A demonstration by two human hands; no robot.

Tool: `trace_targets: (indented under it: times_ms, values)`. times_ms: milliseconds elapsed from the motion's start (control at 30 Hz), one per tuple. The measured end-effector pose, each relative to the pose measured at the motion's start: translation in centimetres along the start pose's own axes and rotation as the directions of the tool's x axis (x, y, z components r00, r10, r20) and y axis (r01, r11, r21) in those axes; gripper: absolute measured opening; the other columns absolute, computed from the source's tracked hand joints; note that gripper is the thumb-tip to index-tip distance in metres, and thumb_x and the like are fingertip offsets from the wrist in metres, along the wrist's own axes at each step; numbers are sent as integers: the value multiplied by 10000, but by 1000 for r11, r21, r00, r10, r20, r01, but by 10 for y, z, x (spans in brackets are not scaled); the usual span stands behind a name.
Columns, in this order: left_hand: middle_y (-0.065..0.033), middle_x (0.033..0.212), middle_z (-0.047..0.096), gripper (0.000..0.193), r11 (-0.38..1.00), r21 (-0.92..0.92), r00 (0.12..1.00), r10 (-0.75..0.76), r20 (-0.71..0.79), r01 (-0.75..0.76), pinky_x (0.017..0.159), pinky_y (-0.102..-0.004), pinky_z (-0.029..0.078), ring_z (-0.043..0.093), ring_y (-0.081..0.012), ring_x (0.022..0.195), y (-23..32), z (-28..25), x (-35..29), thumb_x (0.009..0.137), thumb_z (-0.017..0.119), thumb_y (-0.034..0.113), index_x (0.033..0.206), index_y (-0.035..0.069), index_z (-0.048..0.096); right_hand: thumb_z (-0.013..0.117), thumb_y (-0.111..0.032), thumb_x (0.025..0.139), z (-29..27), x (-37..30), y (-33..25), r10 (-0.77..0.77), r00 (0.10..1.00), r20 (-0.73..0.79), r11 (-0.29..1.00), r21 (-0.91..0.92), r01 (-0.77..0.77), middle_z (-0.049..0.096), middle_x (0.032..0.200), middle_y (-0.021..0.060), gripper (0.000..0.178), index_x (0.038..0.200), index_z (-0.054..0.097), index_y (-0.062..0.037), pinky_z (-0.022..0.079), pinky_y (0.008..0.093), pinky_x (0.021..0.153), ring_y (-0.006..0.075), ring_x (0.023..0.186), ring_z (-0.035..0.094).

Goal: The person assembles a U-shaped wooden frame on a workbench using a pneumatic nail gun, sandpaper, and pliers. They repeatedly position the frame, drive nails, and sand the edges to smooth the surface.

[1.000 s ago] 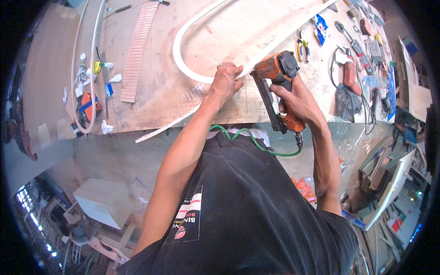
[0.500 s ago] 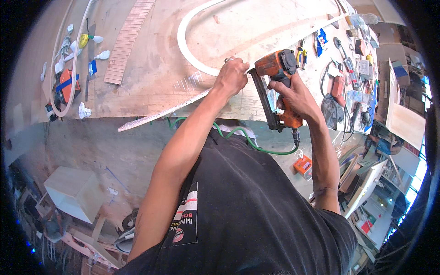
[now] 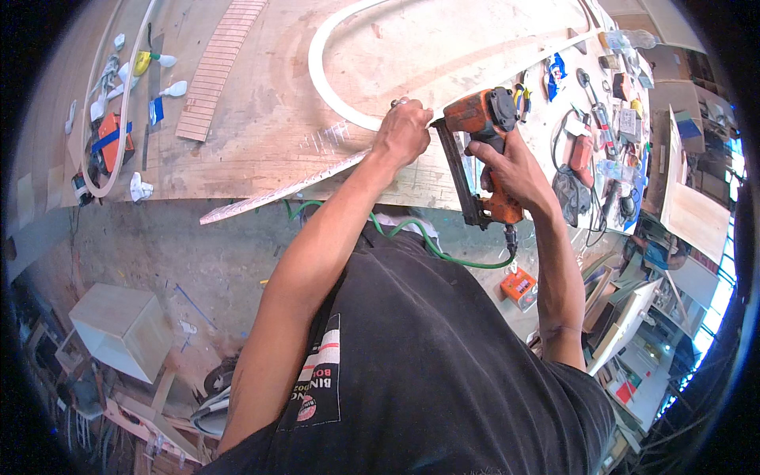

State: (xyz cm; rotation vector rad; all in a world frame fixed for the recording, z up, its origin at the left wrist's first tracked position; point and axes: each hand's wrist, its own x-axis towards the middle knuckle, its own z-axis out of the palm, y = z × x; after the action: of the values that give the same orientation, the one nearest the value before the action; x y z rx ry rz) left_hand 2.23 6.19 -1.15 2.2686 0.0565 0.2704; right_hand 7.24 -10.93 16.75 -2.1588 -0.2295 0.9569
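An orange and black nail gun (image 3: 475, 113) is in my right hand (image 3: 513, 162), fingers wrapped round its grip. Its nose rests close beside my left hand (image 3: 404, 132), at the strips. My left hand is closed on a white curved strip (image 3: 318, 67) where it meets a long, straight pale strip (image 3: 289, 188); its fingers cover the joint. The straight strip runs from past the near table edge, under my left hand, to the far right. A green air hose (image 3: 467, 261) hangs from the gun's base and loops behind my left forearm.
The wooden workbench (image 3: 245, 170) carries a slatted wood piece (image 3: 218, 71) and an orange tool (image 3: 109, 142) at the left. Pliers (image 3: 521, 99), an angle grinder (image 3: 582, 154) and cables crowd the right side. A pale box (image 3: 123, 328) and an orange box (image 3: 518, 286) stand on the floor.
My view has shifted slightly, so the bench and floor things appear a little displaced. Both hands keep their hold, with the nail gun at nearly the same spot.
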Motion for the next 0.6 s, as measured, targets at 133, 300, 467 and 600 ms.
trace_targets:
  times_ms: [133,300,467,600]
  values:
    - [-214,869,670,303,999,25,1000,24,-11,-24,813,-478,571,678,-392,891,-2,1,0,732,710,-85,1021,-27,780,697,-197,956,1,1,2,-13,1000,-6,1000,-1,13,640,1011,99,542,1396,445,-5,515,318,555,143,615,614]
    - [-212,873,676,298,1000,-5,1000,-16,3,16,828,-477,574,683,-393,916,0,1,-1,729,707,-87,1011,-26,782,695,-208,957,3,-1,-4,9,999,-38,998,-64,-12,633,1004,104,520,1376,463,-5,518,323,561,151,616,614]
    - [-207,875,678,314,1000,5,1000,-27,7,27,840,-476,573,684,-390,923,0,1,0,735,702,-82,1031,-17,785,696,-237,1003,5,1,-1,-12,999,-51,996,-85,7,647,902,37,458,1367,512,-29,497,292,542,114,598,602]
    - [-211,882,679,327,1000,-1,999,-28,23,28,841,-473,568,678,-386,908,-1,1,-2,743,700,-71,1052,-10,789,696,-240,999,2,3,1,18,1000,-8,990,-137,-19,644,914,40,452,1353,519,-22,500,294,547,116,603,606]
